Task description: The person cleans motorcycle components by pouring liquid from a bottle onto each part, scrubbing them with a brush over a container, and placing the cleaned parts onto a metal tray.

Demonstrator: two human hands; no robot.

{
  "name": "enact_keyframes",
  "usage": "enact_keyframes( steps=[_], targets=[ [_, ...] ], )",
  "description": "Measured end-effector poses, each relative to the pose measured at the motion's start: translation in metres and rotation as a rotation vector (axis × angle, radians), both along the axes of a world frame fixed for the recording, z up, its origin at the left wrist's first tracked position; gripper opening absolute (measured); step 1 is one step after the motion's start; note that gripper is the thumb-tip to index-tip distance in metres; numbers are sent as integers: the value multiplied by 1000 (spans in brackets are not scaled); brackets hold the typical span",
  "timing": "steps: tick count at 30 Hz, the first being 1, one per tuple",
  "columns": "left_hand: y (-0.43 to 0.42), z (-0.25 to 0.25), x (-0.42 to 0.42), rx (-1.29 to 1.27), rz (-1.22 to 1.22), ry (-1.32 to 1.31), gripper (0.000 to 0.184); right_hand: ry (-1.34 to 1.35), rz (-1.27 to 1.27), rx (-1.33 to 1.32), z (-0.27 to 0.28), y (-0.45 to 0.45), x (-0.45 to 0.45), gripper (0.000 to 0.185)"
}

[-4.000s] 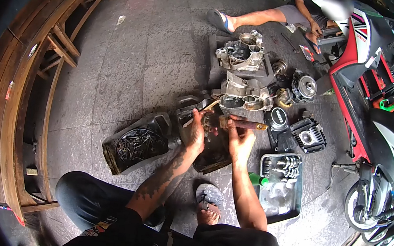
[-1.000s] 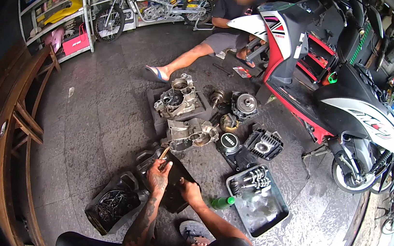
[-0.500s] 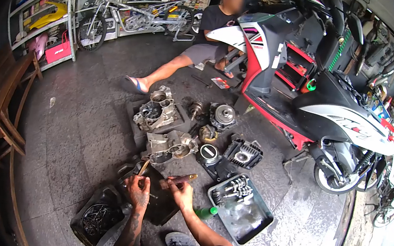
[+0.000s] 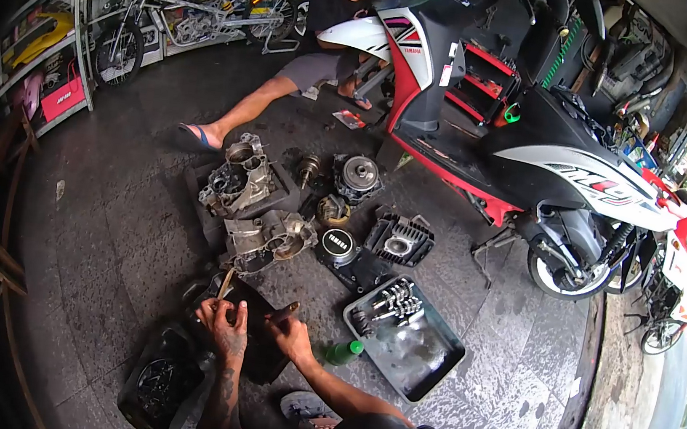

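My left hand [image 4: 225, 328] is closed around a slim tan stick-like piece [image 4: 225, 284], which points up and away from me. To its right, my right hand [image 4: 290, 337] grips a brush [image 4: 288, 310] with a brown wooden handle; its dark end points left, toward my left hand. Both hands are over a dark open container [image 4: 263, 366], whose inside is mostly in shadow. Just beyond the left hand lies a grey engine case half [image 4: 268, 240]. A green bottle [image 4: 345, 352] stands right of my right forearm.
A tray [image 4: 449, 366] with metal shafts and gears lies right. A dark bin [image 4: 135, 424] of small parts sits left. Ahead are another engine case [image 4: 239, 175], a Yamaha cover [image 4: 338, 246] and a finned cylinder part [image 4: 400, 240]. A scooter [image 4: 569, 168] and a seated person [image 4: 331, 27] are beyond.
The view has swung right and slightly down, so the surroundings sit further left and higher. Both hands keep their holds; the brush handle now points more steeply upward.
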State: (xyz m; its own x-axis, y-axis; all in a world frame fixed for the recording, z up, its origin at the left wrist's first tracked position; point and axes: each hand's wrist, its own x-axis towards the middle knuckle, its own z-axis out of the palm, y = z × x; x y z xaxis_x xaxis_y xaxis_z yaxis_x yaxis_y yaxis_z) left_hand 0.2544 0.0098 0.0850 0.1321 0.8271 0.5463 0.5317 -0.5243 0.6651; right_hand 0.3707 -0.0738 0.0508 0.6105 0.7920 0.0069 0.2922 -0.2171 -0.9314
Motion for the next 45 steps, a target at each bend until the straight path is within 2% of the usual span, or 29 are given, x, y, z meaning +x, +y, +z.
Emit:
enact_keyframes(
  steps=[2, 6, 8, 9, 10, 12, 14, 17, 18, 20, 26, 28, 32, 40, 44, 45],
  targets=[
    [-3, -2, 1, 7, 16, 28, 20, -38, 67, -111, -9, -3, -2, 27],
    [-6, -9, 7, -52, 18, 23, 17, -103, 25, -152, -26, -3, -5, 28],
    [-4, -26, 11, -101, -35, -152, 15, -60, 64, -76, -24, -5, -8, 31],
    [-9, -21, 14, -320, -146, -389, 13, -73, 68, -120, -18, -5, -8, 34],
    [-9, -22, 16, -314, -138, -386, 13, -69, 77, -115, -12, -5, -6, 34],
    [-6, -31, 15, -127, -122, -316, 22, -95, 34, -142, -6, -9, -9, 32],
    [-8, -22, 12, -129, -126, -244, 38, -67, 15, -87, -17, -7, -10, 32],
    [-3, -29, 9, -177, -179, -245, 46, -102, 49, -23, -23, -5, -14, 31],
    [-6, -21, 8, -184, -185, -265, 47, -160, 71, -97, -21, -6, -16, 30],
    [-6, -24, 5, -240, -143, -278, 47, -229, 87, -160, -13, -4, -15, 30],
    [4, -36, -4, -408, -126, -322, 49, -177, 112, -27, -31, -5, -14, 30],
    [3, -32, 0, -330, -121, -302, 48, -225, 85, -120, -27, -8, -14, 29],
    [-5, -24, 1, -240, -114, -223, 44, -190, 138, -81, -26, -11, -13, 29],
    [-7, -30, -1, -225, -164, -316, 47, -258, 92, -81, -35, -8, -16, 30],
    [-4, -43, -4, -199, -138, -272, 45, -209, 100, -69, -34, -14, -17, 33],
    [-9, -31, -5, -251, -153, -288, 45, -179, 113, -104, -36, -17, -17, 33]
  ],
)
